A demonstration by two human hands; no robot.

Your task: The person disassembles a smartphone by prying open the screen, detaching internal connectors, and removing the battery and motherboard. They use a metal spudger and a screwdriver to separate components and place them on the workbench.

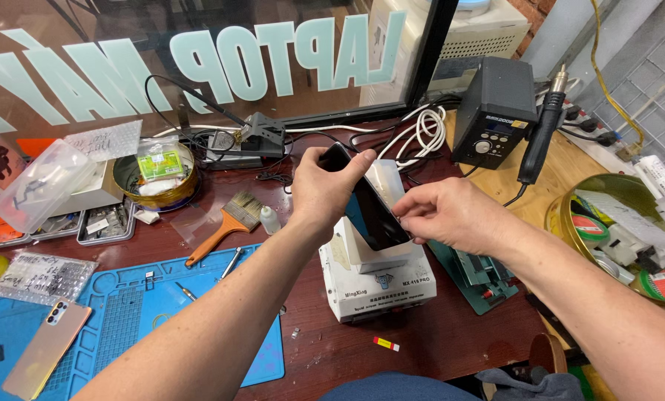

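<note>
From the head view, the left hand [323, 191] holds the top of a black phone [366, 204] and the right hand [451, 215] pinches its lower edge, so the phone sits tilted between both hands, just above a white box [381, 286].

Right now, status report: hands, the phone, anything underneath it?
Left hand grips black phone at top. Right hand pinches its lower edge. Phone tilted, held above white box machine. Paintbrush lies apart, on table.
</note>
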